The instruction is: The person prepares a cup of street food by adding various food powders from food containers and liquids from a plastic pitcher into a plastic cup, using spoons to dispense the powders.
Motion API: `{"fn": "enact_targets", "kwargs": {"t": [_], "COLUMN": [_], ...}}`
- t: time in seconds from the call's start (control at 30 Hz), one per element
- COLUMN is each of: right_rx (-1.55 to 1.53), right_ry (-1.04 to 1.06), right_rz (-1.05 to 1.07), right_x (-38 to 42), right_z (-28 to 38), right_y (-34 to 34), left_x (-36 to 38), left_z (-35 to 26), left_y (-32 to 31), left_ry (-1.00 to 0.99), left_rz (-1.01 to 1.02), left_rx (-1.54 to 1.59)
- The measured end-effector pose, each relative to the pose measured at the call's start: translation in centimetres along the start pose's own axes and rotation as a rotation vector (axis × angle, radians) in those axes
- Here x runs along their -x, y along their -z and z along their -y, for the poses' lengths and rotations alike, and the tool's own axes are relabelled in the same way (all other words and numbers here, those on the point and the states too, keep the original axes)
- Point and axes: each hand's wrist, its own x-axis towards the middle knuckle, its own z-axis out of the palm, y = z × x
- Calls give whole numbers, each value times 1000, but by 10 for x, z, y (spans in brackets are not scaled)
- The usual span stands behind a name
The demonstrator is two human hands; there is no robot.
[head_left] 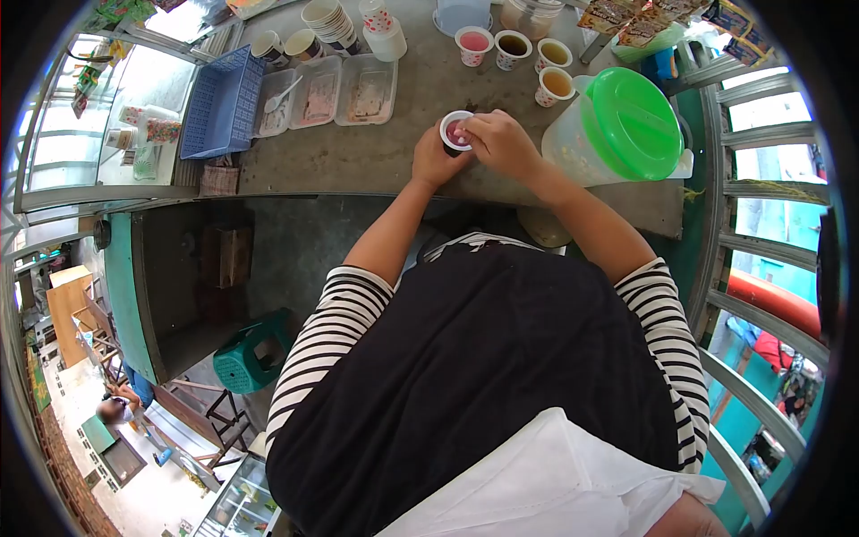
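Note:
Near the counter's front edge, my left hand is wrapped round a small white cup with something pinkish-red in it. My right hand is at the cup's right side, its fingers pinched together over the opening. Whatever those fingers may hold is hidden by the hand. Up and to the right stand several similar cups: one with pink liquid, one with dark liquid and others with amber liquid.
A clear container with a green lid stands right of my hands. Clear trays with pale residue, one holding a white spoon, sit left beside a blue basket. Stacked cups stand behind. A green stool is below; a person is farther off.

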Motion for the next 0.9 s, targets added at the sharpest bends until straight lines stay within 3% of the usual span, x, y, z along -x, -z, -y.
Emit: {"fn": "enact_targets", "kwargs": {"t": [0.13, 0.2, 0.33, 0.4, 0.63, 0.7, 0.83, 0.9], "right_rx": [-134, -321, -314, -191, -197, -44, -129, -158], "right_ry": [-118, -315, -263, -112, -114, -36, -47, -54], "right_rz": [-183, -289, -238, -206, -164, 9, -63, -285], "right_x": [-2, -2, 3, 4, -4, -3, -4, -8], "right_z": [-14, -22, -23, -18, -16, -15, -5, -13], "right_y": [-7, -2, 0, -5, -9, -8, -13, -19], "left_x": [-1, 1, 1, 0, 0, 0, -2, 0], "left_z": [-6, -8, -7, -7, -12, -12, -10, -13], "left_y": [0, 3, 2, 1, 3, 3, 2, 3], "left_ry": [-34, -28, -22, -2, -17, -28, -35, -21], "left_rz": [-40, -8, -7, 4, -24, -31, -32, -32], "left_rx": [9, -21, -46, -48, 2, -9, -9, -1]}}
